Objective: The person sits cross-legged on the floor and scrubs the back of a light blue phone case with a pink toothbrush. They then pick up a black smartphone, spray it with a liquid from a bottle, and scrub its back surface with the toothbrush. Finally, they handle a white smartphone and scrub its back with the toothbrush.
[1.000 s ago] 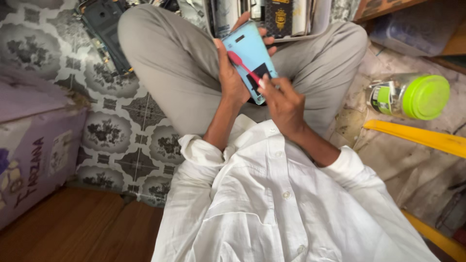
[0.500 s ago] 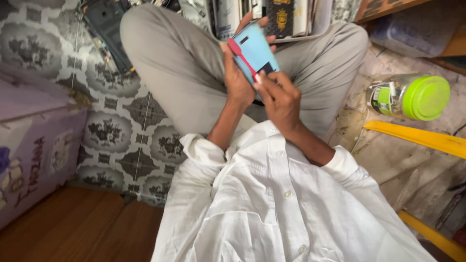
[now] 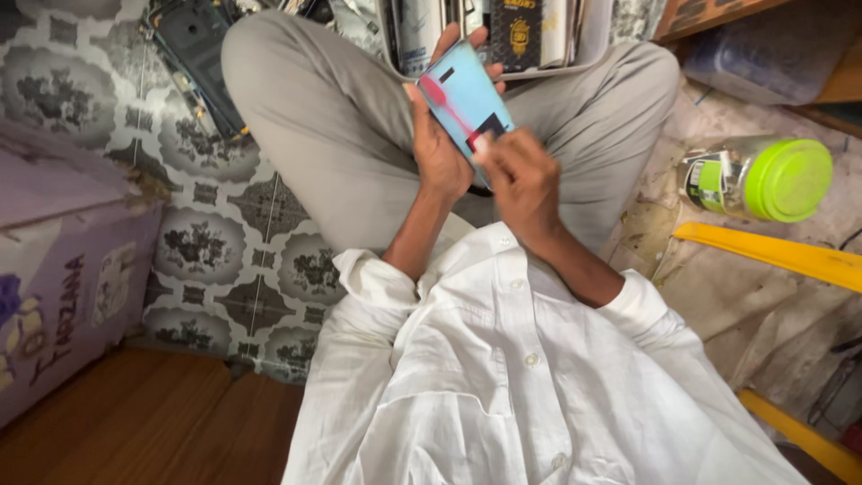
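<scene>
Since the earlier frame, the blue panel (image 3: 465,99) is standing steeper and a little higher over the lap, and the right hand (image 3: 519,180) is sitting lower on it, now at its near lower corner rather than partway up its face.

Nearest the camera, the white shirt is filling the bottom of the view, with both forearms reaching forward out of its rolled cuffs. Just beyond them the left hand (image 3: 440,148) is cradling the panel from behind and from its left edge, its grip clamped on the panel with fingertips showing past the top edge. The right hand's grip is drawn together, thumb and forefinger pinching at a small pale spot beside the dark square on the panel's face; whether anything is held in that pinch cannot be told. The panel's long axis is running from near right to far left, tilted away from the person, so the pinch point is lying directly ahead of the right hand and touching it, while the left hand is holding the far, upper length. A red streak is running along the panel's upper half.

Farther out, grey trousers are crossing under the hands. A tray of flat parts (image 3: 503,36) is resting at the far edge of the patterned floor, and a green-lidded jar (image 3: 759,178) is lying on its side well apart to the right.
</scene>
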